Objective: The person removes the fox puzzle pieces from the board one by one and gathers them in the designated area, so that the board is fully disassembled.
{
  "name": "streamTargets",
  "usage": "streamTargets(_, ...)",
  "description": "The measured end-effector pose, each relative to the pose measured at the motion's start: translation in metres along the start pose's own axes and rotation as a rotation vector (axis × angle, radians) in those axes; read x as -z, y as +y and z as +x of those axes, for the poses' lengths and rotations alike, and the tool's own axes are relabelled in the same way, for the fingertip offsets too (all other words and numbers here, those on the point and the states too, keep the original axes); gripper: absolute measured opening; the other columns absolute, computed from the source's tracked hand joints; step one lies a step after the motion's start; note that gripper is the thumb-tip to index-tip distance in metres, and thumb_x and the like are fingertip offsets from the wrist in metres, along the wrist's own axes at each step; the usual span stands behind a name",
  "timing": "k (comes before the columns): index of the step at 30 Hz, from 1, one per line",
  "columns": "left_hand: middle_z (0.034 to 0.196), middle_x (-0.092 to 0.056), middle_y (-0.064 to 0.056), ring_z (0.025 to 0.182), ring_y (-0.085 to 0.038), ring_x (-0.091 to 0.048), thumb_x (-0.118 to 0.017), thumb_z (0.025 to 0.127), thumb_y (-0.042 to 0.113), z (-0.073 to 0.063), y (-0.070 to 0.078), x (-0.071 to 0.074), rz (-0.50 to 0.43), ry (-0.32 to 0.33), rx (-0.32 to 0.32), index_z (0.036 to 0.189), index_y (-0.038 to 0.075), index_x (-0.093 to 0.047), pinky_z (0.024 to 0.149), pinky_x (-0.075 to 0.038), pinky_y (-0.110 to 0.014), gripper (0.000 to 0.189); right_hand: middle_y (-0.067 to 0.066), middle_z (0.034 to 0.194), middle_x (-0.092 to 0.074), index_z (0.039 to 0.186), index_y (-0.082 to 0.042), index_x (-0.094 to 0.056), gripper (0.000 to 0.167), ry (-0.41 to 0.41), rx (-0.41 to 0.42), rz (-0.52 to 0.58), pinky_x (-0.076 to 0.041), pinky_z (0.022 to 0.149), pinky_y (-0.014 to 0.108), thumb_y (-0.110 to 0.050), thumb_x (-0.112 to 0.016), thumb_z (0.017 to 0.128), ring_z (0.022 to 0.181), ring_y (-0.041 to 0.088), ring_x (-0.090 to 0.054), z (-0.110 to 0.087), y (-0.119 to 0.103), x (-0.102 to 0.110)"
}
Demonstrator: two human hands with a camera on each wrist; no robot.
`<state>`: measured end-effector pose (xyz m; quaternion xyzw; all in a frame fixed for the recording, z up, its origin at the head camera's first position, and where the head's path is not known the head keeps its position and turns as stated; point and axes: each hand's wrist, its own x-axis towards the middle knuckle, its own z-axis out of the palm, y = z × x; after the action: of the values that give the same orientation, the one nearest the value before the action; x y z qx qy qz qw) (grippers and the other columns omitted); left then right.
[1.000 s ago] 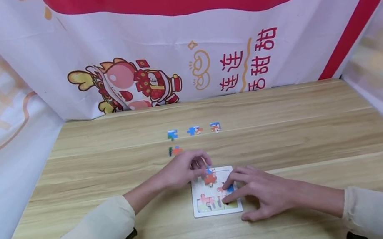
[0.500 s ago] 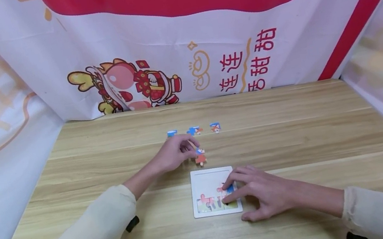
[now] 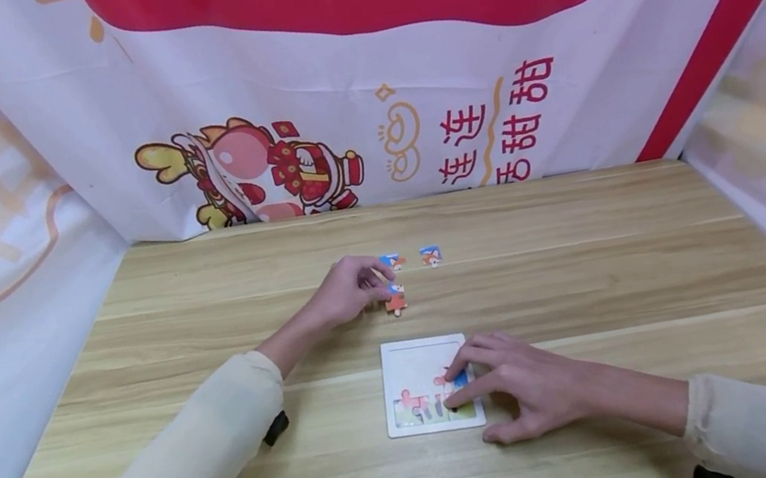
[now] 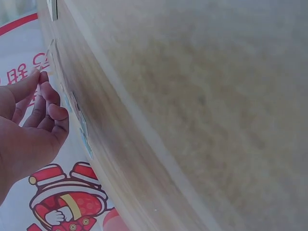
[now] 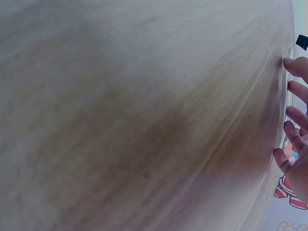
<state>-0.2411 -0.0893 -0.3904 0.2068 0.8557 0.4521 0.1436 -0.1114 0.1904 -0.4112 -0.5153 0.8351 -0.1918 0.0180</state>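
Note:
My left hand (image 3: 349,289) pinches an orange-and-blue jigsaw piece (image 3: 396,299) between thumb and fingers, above the far part of the table. In the left wrist view the left hand (image 4: 36,120) holds that thin piece edge-on at its fingertips. My right hand (image 3: 528,379) lies with spread fingers over the right side of a white puzzle tray (image 3: 411,361), its fingertips on the pieces there. Several fitted pieces (image 3: 412,412) fill the lower part of the tray; some are covered by the fingers. The right hand (image 5: 298,130) also shows at the edge of the right wrist view.
Two loose jigsaw pieces with fox pictures, one piece (image 3: 394,261) beside the left fingers and another piece (image 3: 431,255) to its right, lie on the wooden table (image 3: 586,272). Other pieces are hidden behind the left hand. A printed cloth (image 3: 338,60) hangs behind the table.
My left hand has carried the orange-and-blue jigsaw piece away from over the tray, toward the far loose pieces, covering some of them. The right hand has stayed in place.

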Motion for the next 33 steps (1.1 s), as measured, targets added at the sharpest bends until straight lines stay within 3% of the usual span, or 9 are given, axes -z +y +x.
streamTargets(10,0.093,-0.067,-0.009,0.081,-0.019,-0.058,-0.074,0.095,0.006,0.009,0.001,0.0,0.031,-0.003,0.042,0.108,0.003,-0.073,0.067,-0.047,-0.027,0.013,-0.003,0.137,-0.059,0.132,-0.03,-0.072,0.046,-0.011,-0.018,0.004,-0.046,0.1,0.047,-0.041,-0.079,0.087,0.126,0.018,-0.049,0.0,-0.001,0.001)
streamTargets(33,0.092,-0.067,-0.006,0.083,-0.02,-0.059,-0.072,0.098,0.008,0.017,0.004,-0.002,0.233,-0.024,0.04,0.11,0.006,-0.076,0.071,-0.047,-0.028,0.013,-0.005,0.136,-0.059,0.131,-0.031,-0.072,0.046,-0.015,-0.024,0.014,-0.045,0.102,0.049,-0.04,-0.08,0.087,0.126,0.017,-0.049,0.0,0.0,0.002)
